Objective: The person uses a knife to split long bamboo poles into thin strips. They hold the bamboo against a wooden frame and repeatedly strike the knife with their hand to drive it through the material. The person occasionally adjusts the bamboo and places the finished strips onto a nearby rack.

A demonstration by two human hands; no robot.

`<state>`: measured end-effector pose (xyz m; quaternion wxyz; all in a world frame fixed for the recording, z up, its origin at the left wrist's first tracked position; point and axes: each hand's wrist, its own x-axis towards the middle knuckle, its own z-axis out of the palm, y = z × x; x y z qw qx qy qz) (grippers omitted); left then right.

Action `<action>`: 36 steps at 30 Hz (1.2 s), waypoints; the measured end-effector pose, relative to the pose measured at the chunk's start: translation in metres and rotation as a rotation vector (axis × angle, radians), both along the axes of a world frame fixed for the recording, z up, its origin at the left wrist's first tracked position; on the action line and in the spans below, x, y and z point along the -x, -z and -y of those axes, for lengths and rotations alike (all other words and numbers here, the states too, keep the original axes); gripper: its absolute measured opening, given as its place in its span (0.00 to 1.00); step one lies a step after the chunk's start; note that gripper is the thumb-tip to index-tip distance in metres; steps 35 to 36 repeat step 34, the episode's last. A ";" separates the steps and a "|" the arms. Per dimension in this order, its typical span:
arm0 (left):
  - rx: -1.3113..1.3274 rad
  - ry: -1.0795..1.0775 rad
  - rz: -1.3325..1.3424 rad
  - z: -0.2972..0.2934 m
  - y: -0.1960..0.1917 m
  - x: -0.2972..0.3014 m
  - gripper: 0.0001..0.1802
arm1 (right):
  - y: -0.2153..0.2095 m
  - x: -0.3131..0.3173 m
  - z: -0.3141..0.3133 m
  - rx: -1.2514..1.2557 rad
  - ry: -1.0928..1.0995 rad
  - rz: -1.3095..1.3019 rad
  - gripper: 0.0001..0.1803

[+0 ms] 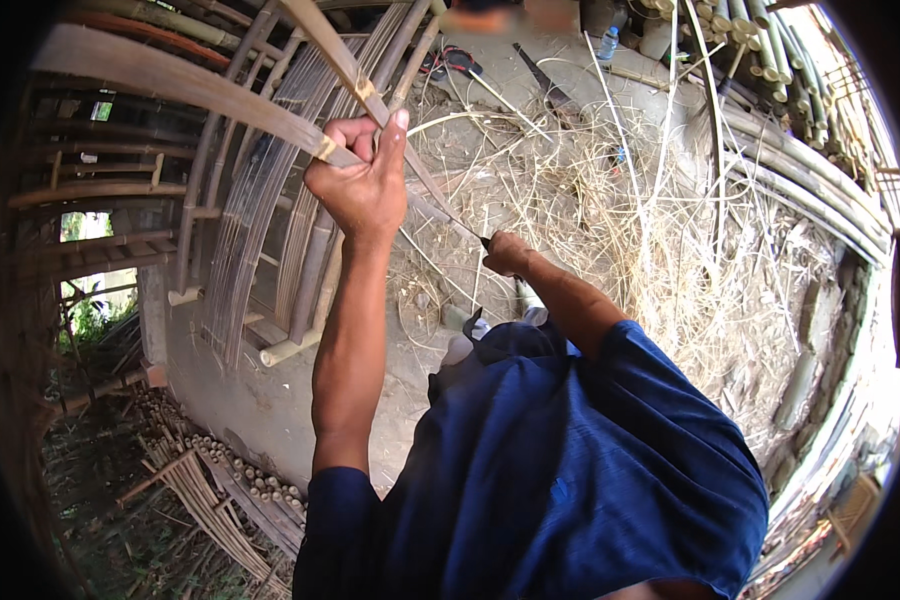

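Observation:
My left hand (365, 190) is raised left of the middle, its fingers closed round split bamboo. One broad bamboo strip (190, 90) runs from it to the upper left. A second, narrower strip (332, 48) slants up to the top edge, passing by my thumb. My right hand (508, 254) is closed round the dark handle of a knife, lower and to the right. The knife's thin blade (448, 220) points up toward my left hand, against the lower part of the bamboo. Where exactly its edge meets the strip, I cannot tell.
Left of my hands stands a bamboo frame (315, 240) with thin slats (260, 190). Loose shavings (610, 220) cover the ground at right. A saw (542, 75), sandals (450, 62) and a plastic bottle (608, 42) lie farther off. Bamboo poles (810, 165) are stacked at the right.

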<state>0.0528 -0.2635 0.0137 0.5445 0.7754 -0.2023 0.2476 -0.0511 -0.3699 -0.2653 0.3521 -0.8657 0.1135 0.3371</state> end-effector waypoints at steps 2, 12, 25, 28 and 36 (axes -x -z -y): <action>-0.037 -0.037 0.033 0.005 -0.013 -0.008 0.13 | -0.005 -0.004 0.001 0.023 -0.083 0.034 0.18; 0.059 -0.026 0.086 0.022 -0.036 -0.033 0.12 | -0.066 -0.009 0.019 0.172 -0.208 0.108 0.12; 0.088 0.026 0.365 0.003 -0.221 -0.021 0.10 | -0.051 -0.009 0.011 0.199 -0.143 0.137 0.16; 0.089 -0.011 0.364 0.007 -0.215 -0.027 0.10 | -0.018 -0.004 0.023 0.329 -0.094 0.221 0.15; 0.201 0.140 0.101 -0.070 -0.275 -0.044 0.21 | -0.035 0.002 0.018 0.072 -0.136 -0.067 0.15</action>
